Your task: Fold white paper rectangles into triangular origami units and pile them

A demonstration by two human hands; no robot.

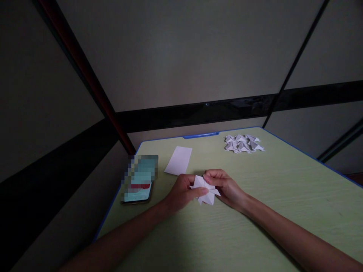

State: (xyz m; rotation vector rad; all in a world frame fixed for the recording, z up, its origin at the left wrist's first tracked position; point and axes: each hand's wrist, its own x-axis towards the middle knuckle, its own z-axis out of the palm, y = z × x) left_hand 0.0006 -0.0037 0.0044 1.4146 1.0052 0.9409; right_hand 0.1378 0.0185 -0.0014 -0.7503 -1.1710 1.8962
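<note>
Between my two hands, above the near middle of the table, is a piece of folded white paper (209,198) with pointed flaps sticking out. My left hand (183,192) grips it from the left, thumb lying across its front. On the other side my right hand (225,186) pinches its upper right edge between thumb and fingers. The fingertips behind the paper are hidden. Just beyond my left hand lies a flat sheet of white paper (179,160).
Several folded paper figures (243,143) stand in two rows at the table's far right. A phone (140,179) with a lit, partly blurred screen lies at the left. The light green table (283,181) has a blue edge and meets a panelled wall (193,56) behind.
</note>
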